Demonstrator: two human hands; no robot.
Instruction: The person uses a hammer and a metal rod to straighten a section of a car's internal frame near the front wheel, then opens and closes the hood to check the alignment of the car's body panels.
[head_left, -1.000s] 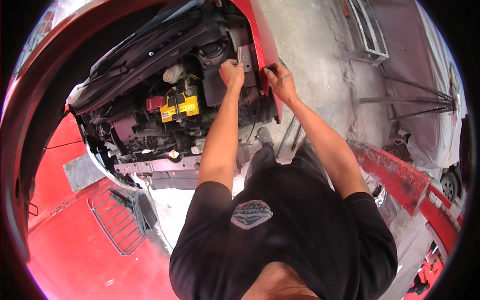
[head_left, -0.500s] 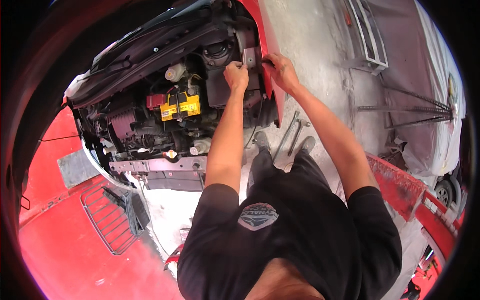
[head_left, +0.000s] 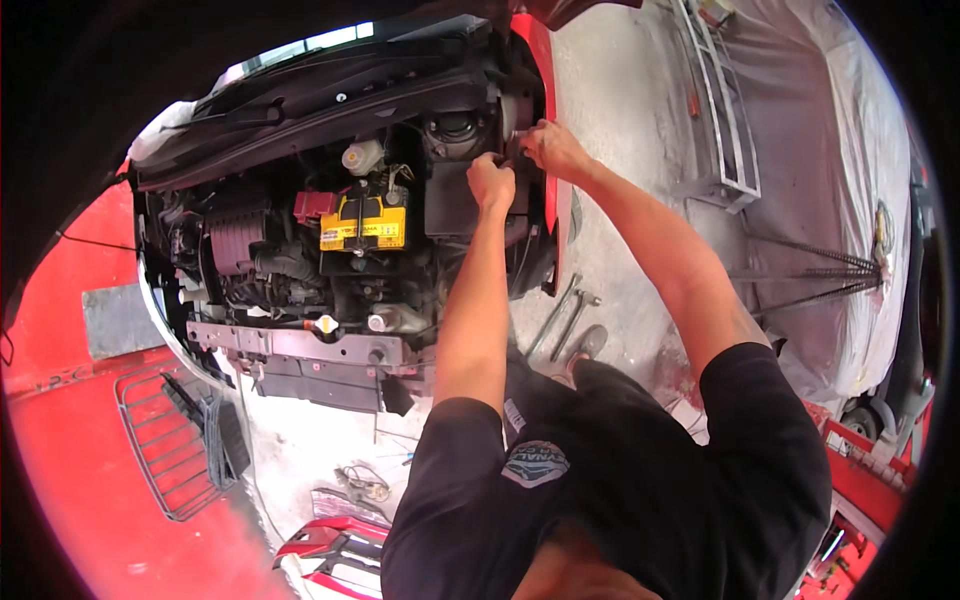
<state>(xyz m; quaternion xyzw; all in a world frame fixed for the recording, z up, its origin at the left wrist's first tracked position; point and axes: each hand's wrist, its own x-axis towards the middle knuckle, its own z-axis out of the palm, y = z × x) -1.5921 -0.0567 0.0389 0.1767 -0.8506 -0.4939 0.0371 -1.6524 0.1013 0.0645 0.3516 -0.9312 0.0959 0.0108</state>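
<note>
Hands (head_left: 492,184) closer together than before, by fender (head_left: 546,85)

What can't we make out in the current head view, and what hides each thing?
- Head view: whatever the left hand and right hand may be pinching; fingers cover it.
- Head view: a second shoe beside the visible shoe; body or clothing seems to block it.
- Head view: the rest of the red-and-white car part; black shirt and lower edge cut it off.
- Head view: most of what the grey sheet covers.
</note>
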